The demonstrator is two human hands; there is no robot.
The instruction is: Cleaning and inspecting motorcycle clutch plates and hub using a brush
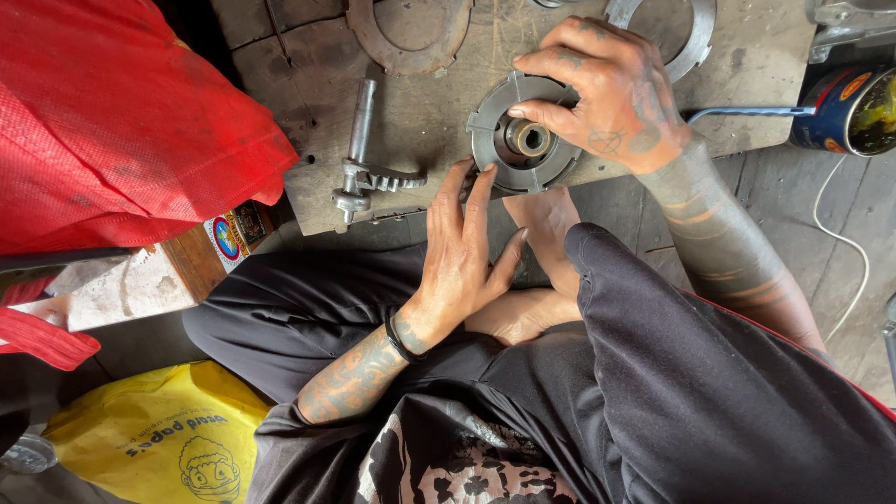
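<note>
View: head camera looking down on a seated person's lap and a worn wooden board [420, 121] that serves as the tabletop.

Central part: a round, grey metal hub [523, 140] with a notched rim and a short brass-coloured boss at its middle; it lies flat near the board's near edge, its axis pointing up toward the camera.

Right hand [611, 89]: draped over the far and right side of the hub, fingers curled down onto the rim and thumb toward the boss; grasping the hub from above.

Left hand [462, 252]: fingers extended and unclenched, fingertips [471, 173] touching the hub's near-left rim; it holds nothing.

Key relation: the hub lies straight ahead of both hands, pinched between them, with the right hand over it and the left hand at its near edge; the right hand covers more of it.

Neighbouring parts: a toothed lever on a steel shaft [362, 154] lies left of the hub, well apart; two flat metal rings [406, 42] rest at the board's far side.

Surroundings: a tin can [845, 107] at right, a red bag [112, 121] at left, a yellow bag [168, 434] at lower left.
</note>
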